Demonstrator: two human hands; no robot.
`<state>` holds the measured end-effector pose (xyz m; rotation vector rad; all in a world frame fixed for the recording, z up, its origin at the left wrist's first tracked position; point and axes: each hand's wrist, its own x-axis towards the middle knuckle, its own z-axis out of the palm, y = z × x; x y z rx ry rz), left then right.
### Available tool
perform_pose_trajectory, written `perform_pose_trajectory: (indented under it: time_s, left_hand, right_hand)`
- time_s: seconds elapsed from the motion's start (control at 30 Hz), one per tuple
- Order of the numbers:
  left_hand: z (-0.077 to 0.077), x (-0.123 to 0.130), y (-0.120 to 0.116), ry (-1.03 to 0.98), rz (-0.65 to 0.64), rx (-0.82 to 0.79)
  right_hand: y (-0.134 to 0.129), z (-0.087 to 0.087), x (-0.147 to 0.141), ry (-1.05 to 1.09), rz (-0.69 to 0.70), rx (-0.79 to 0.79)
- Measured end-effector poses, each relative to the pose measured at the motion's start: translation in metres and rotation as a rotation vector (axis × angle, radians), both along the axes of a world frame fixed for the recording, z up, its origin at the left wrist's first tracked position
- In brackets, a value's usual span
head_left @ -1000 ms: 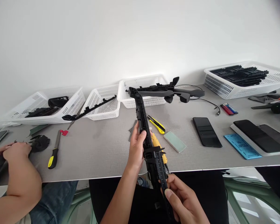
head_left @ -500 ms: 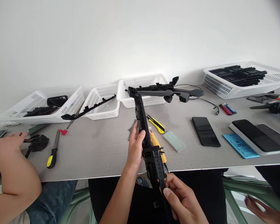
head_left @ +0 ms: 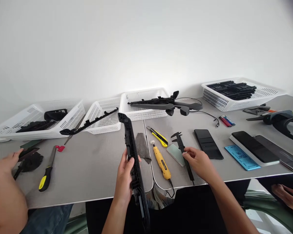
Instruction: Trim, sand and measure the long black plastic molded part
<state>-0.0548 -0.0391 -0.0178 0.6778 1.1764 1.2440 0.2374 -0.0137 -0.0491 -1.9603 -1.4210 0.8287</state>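
My left hand (head_left: 125,174) is closed round a long black plastic part (head_left: 130,143), which is held upright at a slant over the table's front edge. The part's lower end hangs in front of my lap. My right hand (head_left: 197,161) grips a black caliper (head_left: 181,146) at its beam, over the table right of a pale green block (head_left: 175,154). The caliper's jaws point away from me. Between my two hands lie a yellow rotary tool (head_left: 162,164) with a cord, a yellow utility knife (head_left: 158,137) and a dark grey cloth (head_left: 143,148).
White baskets (head_left: 104,130) line the wall, some with black parts. A file (head_left: 48,169) lies at left, near a co-worker's hand (head_left: 8,162). Phones (head_left: 208,144), a blue rectangular item (head_left: 241,157) and lighters (head_left: 226,121) lie at right. Another person's hand (head_left: 288,195) shows at lower right.
The caliper has come away from the black part and moved right to the table with my right hand. My left hand has shifted left and lower with the part.
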Motion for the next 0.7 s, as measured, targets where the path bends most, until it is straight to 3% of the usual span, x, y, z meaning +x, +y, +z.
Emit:
perform_pose_trajectory:
  time_s: [0.1, 0.2, 0.37, 0.5, 0.6, 0.7]
  left_hand:
    - [-0.001, 0.003, -0.012, -0.022, -0.003, -0.023]
    - [-0.002, 0.006, -0.019, -0.047, 0.023, -0.011]
    - [-0.002, 0.01, -0.024, -0.118, 0.045, -0.023]
    - [-0.002, 0.012, -0.029, -0.175, -0.001, -0.02]
    - [-0.004, 0.021, -0.036, -0.243, -0.135, 0.024]
    - [-0.014, 0.037, -0.047, -0.331, -0.36, 0.082]
  right_hand:
    - [0.023, -0.003, 0.009, -0.068, 0.01, -0.038]
    - [0.028, -0.005, 0.012, -0.125, 0.007, -0.058]
    - [0.023, -0.015, 0.015, -0.19, -0.017, -0.044]
    - [0.005, -0.016, 0.005, -0.179, -0.025, 0.115]
    - [-0.016, -0.001, -0.017, 0.034, 0.044, 0.195]
    - [-0.031, 0.022, -0.046, 0.44, 0.176, 0.164]
